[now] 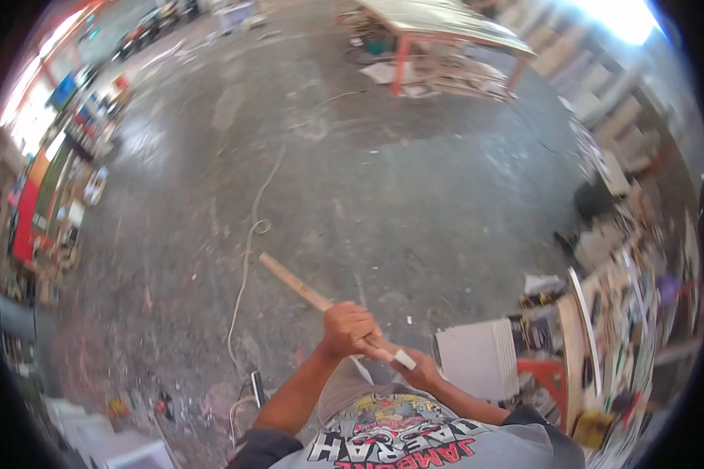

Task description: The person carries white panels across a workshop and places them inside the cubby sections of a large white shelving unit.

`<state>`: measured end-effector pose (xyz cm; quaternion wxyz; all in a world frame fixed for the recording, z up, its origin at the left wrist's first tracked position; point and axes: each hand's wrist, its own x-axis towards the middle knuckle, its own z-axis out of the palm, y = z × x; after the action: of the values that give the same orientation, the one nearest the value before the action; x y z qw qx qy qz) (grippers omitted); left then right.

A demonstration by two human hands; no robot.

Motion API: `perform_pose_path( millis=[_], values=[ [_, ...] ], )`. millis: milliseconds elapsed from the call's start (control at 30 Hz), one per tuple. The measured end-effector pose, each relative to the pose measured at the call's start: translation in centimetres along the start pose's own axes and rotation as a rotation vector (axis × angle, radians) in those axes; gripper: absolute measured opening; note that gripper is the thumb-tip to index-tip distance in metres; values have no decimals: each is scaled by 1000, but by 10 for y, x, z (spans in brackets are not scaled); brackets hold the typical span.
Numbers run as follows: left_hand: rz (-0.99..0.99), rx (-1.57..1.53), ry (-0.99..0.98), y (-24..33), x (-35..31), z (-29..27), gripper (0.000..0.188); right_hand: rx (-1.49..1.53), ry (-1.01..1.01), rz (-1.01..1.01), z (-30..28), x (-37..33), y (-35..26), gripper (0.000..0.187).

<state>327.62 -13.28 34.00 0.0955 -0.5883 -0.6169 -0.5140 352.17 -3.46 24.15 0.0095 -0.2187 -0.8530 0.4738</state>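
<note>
A long, narrow wooden strip (pixel 293 280) slants across in front of my body, its far end up and to the left over the floor. My left hand (pixel 350 331) is closed around it, nearer its lower end. At that near end is a small white block-like part (pixel 404 359); whether it is the strip's own end face or a separate piece is unclear. My right hand (pixel 423 370) is closed at this end, its fingers partly hidden behind the strip.
A pale cable (pixel 247 273) winds over the grey floor (pixel 414 211) to my left. White panels (pixel 479 358) stand stacked at my right, beside piled boards and offcuts. Farther off is a table with orange legs (pixel 446 27). Shelves and goods line the left side.
</note>
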Motion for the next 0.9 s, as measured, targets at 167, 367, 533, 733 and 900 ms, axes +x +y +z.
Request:
perform_pose_path(
  millis=[167, 367, 533, 733, 900],
  values=[
    [81, 154, 90, -79, 80, -116, 49, -62, 1, -311, 8, 175, -63, 45],
    [132, 478, 248, -179, 134, -210, 48, 105, -99, -538, 11, 380, -142, 42],
    [-90, 610, 366, -289, 128, -298, 47, 96, -262, -932, 75, 559, -195, 35],
    [-301, 742, 539, -417, 149, -367, 44, 12, -540, -1034, 92, 769, -281, 33],
    [-446, 878, 686, -468, 153, -465, 41, 101, -692, -1318, 156, 906, -389, 24]
  ],
)
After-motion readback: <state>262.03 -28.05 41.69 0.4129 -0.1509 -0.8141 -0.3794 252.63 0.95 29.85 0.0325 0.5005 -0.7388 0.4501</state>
